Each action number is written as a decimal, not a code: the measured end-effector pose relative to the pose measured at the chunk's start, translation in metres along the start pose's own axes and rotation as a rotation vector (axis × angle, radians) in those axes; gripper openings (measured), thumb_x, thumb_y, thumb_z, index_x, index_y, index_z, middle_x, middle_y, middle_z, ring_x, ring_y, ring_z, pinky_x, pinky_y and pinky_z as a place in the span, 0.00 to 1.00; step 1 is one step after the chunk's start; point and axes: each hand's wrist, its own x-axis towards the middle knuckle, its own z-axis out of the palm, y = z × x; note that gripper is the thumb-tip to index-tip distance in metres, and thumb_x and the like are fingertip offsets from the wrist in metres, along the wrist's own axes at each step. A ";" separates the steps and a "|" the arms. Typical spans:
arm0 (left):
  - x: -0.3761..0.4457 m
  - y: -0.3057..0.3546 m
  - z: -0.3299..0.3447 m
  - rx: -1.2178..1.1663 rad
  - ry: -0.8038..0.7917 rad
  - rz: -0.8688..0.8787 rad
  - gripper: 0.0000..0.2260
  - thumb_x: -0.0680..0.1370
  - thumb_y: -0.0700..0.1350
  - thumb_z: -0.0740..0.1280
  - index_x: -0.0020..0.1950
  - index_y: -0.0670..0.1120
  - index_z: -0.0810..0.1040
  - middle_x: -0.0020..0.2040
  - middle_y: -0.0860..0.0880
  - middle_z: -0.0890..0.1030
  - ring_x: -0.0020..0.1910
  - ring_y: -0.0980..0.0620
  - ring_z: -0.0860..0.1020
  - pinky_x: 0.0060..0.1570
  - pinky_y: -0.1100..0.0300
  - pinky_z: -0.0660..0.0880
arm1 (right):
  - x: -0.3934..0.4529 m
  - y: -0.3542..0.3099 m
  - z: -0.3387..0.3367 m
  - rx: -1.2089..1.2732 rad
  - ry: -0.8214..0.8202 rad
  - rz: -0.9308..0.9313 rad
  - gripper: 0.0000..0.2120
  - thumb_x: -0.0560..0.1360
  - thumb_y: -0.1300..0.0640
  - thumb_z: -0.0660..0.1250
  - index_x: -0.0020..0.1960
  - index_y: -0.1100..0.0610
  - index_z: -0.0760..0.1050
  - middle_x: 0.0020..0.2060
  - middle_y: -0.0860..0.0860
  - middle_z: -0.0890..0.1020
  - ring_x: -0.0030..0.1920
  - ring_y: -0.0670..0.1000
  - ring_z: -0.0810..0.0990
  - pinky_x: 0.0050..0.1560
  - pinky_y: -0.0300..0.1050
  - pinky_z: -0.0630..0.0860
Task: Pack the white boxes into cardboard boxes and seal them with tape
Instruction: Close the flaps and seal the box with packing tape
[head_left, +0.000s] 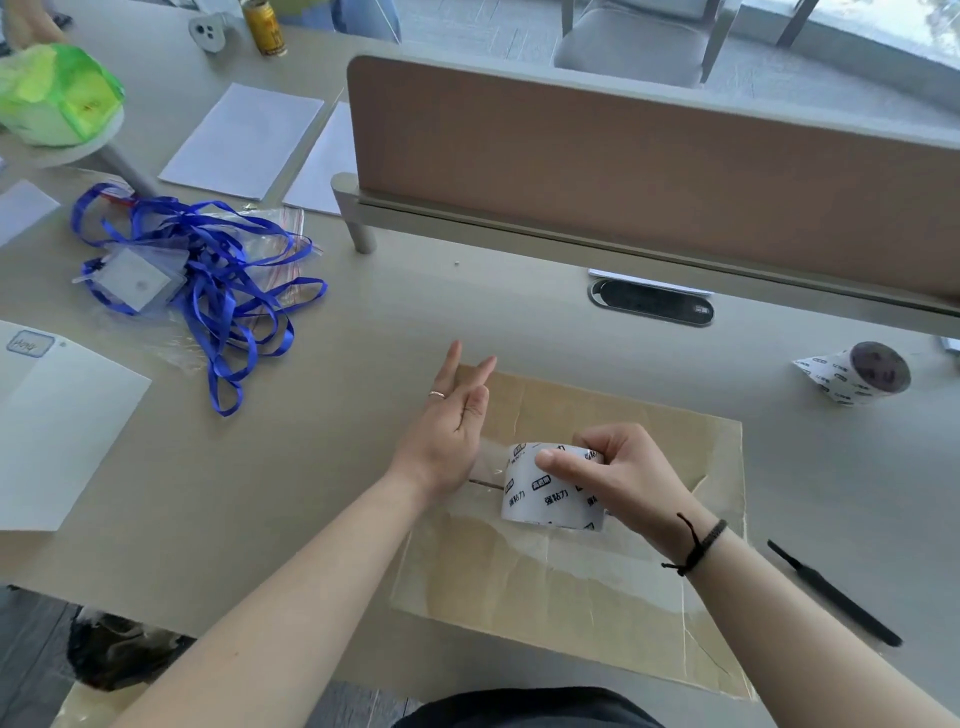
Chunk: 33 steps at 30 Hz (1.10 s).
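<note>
While your right hand (618, 467) grips the tape roll (550, 488) on the cardboard box (597, 587), your left hand (449, 421) (fingers straight, palm up) rests just beside it.

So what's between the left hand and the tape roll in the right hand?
A short stretch of clear tape over the cardboard box, per the head view.

Left hand (449, 423): centre frame, held edge-on, fingers extended. Right hand (618, 470): lower centre-right, fingers and thumb curled in a grip; wrist banded in black.
</note>
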 end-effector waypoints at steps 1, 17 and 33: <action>0.001 -0.002 -0.001 0.002 0.001 -0.007 0.19 0.86 0.54 0.50 0.77 0.61 0.64 0.81 0.64 0.45 0.68 0.83 0.52 0.69 0.64 0.59 | 0.000 0.000 0.002 -0.003 0.011 -0.002 0.37 0.61 0.35 0.75 0.32 0.65 0.59 0.29 0.53 0.63 0.30 0.51 0.63 0.29 0.42 0.57; 0.010 -0.010 -0.003 -0.065 -0.037 -0.001 0.19 0.87 0.51 0.49 0.77 0.59 0.65 0.45 0.86 0.69 0.77 0.70 0.42 0.64 0.72 0.56 | -0.015 0.006 -0.012 -0.135 0.142 0.016 0.29 0.70 0.45 0.78 0.28 0.58 0.63 0.25 0.50 0.67 0.25 0.49 0.67 0.24 0.40 0.62; 0.012 -0.013 0.001 -0.125 -0.020 -0.001 0.16 0.87 0.53 0.48 0.72 0.65 0.66 0.60 0.86 0.64 0.78 0.69 0.45 0.76 0.59 0.55 | -0.021 0.004 -0.045 -0.222 -0.065 -0.071 0.23 0.68 0.49 0.80 0.26 0.56 0.70 0.23 0.46 0.71 0.25 0.47 0.69 0.27 0.41 0.64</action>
